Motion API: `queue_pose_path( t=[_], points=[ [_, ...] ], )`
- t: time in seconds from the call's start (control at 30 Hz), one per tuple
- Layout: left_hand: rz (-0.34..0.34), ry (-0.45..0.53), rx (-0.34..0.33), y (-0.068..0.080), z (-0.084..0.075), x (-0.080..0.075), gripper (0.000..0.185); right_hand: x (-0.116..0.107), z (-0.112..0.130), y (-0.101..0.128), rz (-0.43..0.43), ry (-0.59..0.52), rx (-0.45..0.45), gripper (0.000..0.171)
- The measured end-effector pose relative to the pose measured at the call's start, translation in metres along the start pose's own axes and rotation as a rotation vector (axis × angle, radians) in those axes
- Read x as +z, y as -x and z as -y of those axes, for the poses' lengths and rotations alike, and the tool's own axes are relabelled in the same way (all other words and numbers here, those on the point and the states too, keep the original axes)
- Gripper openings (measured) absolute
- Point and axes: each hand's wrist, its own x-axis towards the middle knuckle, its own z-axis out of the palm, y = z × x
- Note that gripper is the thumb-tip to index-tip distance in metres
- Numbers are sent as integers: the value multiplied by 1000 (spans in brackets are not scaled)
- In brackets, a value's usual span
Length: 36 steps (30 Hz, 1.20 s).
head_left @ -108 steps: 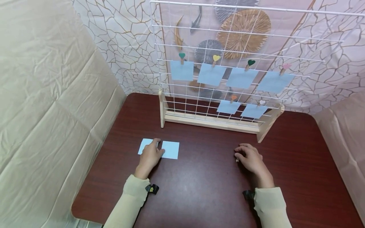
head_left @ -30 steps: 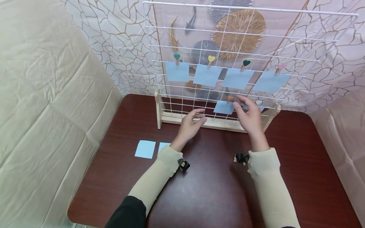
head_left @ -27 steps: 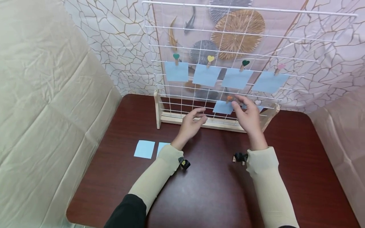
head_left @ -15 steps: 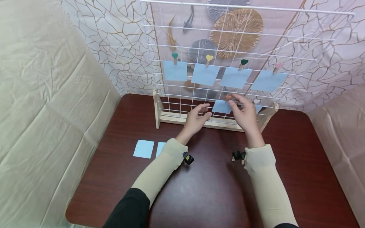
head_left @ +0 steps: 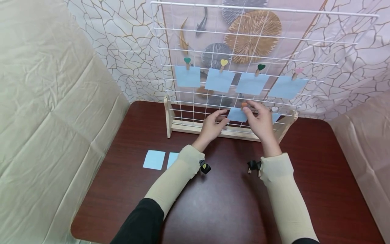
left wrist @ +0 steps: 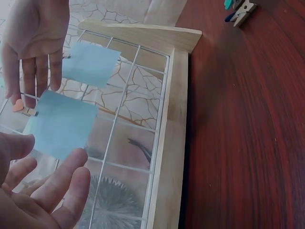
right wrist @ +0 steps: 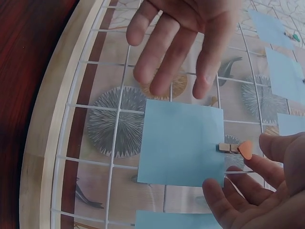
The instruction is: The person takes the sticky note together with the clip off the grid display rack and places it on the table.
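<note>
A white wire grid (head_left: pixel 195 37) stands in a wooden stand (head_left: pixel 195 127) at the back of the table. Its lower row carries a blue note (head_left: pixel 236 115) under an orange heart clip (head_left: pixel 244 104). My right hand (head_left: pixel 257 118) is open at that clip, with its fingertips (right wrist: pixel 259 164) just beside the orange heart clip (right wrist: pixel 244 150). My left hand (head_left: pixel 213 124) is open with spread fingers just left of the blue note (right wrist: pixel 183 143) and holds nothing. In the left wrist view the left hand (left wrist: pixel 47 191) sits below the blue note (left wrist: pixel 59 124).
The upper row holds several blue notes under heart clips, and a second lower note (head_left: pixel 275 117) hangs behind my right hand. Two loose blue notes (head_left: pixel 154 159) lie on the dark red table (head_left: pixel 320 176) at the left. Loose clothespins (left wrist: pixel 240 7) lie on the table.
Both hands have left the table, where the left one touched the loose notes, and risen to the grid. Over the last second the left hand has slid right toward the lower note.
</note>
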Motion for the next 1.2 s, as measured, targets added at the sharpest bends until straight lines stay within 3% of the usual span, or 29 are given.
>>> queue_pose_path(
  t=[0.17, 0.77, 1.2],
  points=[
    [-8, 1, -29, -3, 0, 6, 42, 1, -2, -2, -3, 10, 5, 36],
    [-49, 8, -27, -10, 2, 14, 23, 4, -4, -5, -33, 18, 22, 30],
    [-51, -70, 2, -14, 3, 17, 18, 8, -4, -6, -65, -10, 22, 25]
  ],
)
